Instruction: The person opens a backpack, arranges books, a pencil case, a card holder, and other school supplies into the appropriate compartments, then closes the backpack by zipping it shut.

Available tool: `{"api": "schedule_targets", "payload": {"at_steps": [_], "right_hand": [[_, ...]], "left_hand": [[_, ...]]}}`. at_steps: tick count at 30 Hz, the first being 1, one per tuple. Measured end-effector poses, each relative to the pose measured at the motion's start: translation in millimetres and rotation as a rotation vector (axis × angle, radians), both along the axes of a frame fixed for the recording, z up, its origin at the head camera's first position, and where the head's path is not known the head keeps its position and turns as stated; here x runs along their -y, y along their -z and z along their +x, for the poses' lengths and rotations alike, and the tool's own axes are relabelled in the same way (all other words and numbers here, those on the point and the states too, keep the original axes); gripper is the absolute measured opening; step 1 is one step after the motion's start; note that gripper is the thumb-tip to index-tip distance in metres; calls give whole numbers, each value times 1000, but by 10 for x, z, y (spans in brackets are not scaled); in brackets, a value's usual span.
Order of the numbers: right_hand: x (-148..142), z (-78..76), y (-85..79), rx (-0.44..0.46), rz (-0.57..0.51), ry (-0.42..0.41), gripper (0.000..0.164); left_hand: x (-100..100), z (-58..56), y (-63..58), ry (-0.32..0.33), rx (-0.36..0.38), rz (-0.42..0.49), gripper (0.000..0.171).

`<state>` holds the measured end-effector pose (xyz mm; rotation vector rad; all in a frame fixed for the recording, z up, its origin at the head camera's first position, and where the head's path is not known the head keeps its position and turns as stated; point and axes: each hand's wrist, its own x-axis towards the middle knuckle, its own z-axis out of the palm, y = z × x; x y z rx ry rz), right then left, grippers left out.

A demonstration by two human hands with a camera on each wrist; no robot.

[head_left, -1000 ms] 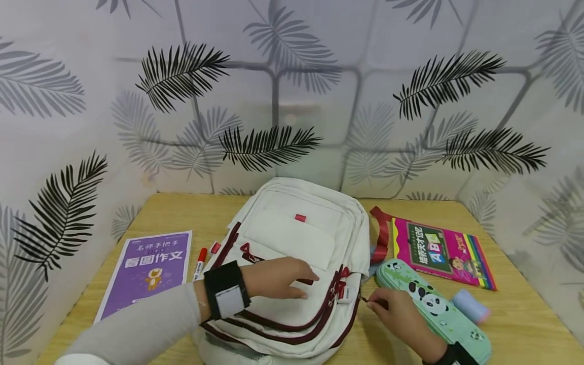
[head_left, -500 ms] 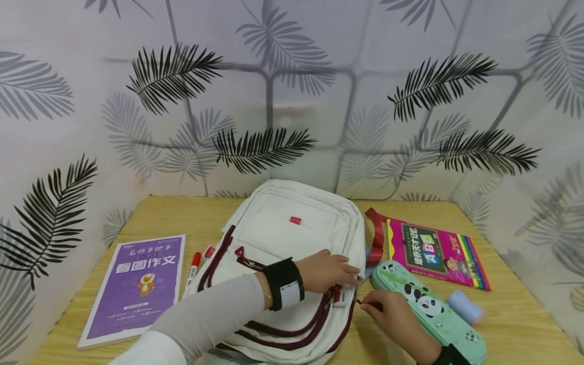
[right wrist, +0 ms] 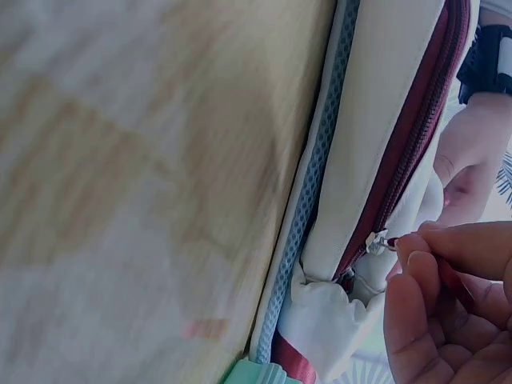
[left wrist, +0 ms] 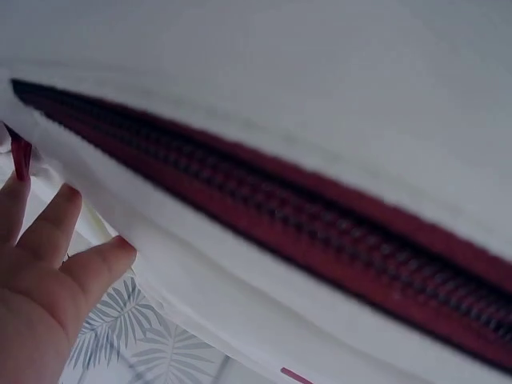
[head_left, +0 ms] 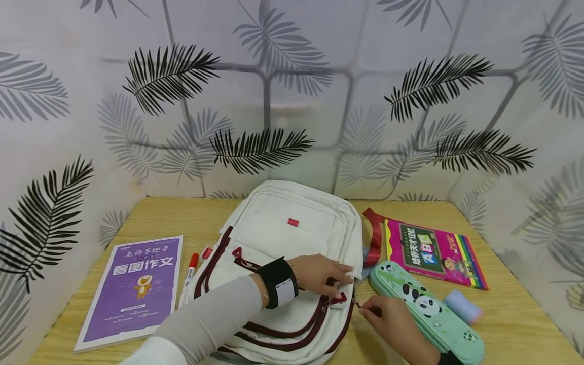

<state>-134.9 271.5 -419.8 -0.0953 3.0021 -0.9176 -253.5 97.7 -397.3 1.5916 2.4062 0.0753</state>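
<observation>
A white backpack (head_left: 278,218) with dark red zippers lies on its back on the wooden table. At its right side my right hand (head_left: 394,319) pinches a zipper pull; in the right wrist view the red pull (right wrist: 454,282) runs from a metal slider (right wrist: 378,243) into the curled fingers. The teeth of that side zipper (right wrist: 412,140) look closed above the slider. My left hand (head_left: 317,275) rests on the bag's front near its right edge, fingers spread over the side. In the left wrist view its fingers (left wrist: 50,228) touch the white fabric beside a dark red zipper (left wrist: 264,200).
Right of the bag lie a mint panda pencil case (head_left: 426,309), a pink ABC book (head_left: 435,253) and a pale blue cylinder (head_left: 463,306). To the left are a purple booklet (head_left: 130,289) and a red-capped marker (head_left: 191,268). A leaf-print curtain (head_left: 292,101) stands behind the table.
My left hand has moved right across the bag's front to its right edge. The right hand keeps its pinch on the zipper pull at nearly the same place. The head view has shifted slightly.
</observation>
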Motion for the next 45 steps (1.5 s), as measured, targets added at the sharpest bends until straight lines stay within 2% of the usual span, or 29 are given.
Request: {"api": "schedule_targets", "payload": {"at_steps": [4, 9, 15, 25, 34, 41, 45], "right_hand": [[10, 39, -4, -30, 25, -15, 5], [45, 65, -14, -75, 64, -12, 8], [83, 105, -13, -25, 51, 22, 8], [158, 234, 11, 103, 16, 28, 7], [161, 311, 3, 43, 12, -46, 8], [218, 386, -2, 159, -64, -95, 8], [274, 442, -15, 171, -101, -150, 9]], "left_hand": [[-10, 6, -1, -18, 37, -13, 43], [-39, 4, 18, -28, -4, -59, 41], [-61, -3, 43, -5, -66, -92, 42], [-57, 22, 104, 10, -85, -103, 42], [-88, 39, 104, -20, -94, -113, 42], [-88, 76, 93, -39, -86, -113, 42], [-85, 81, 100, -45, -96, -122, 42]]}}
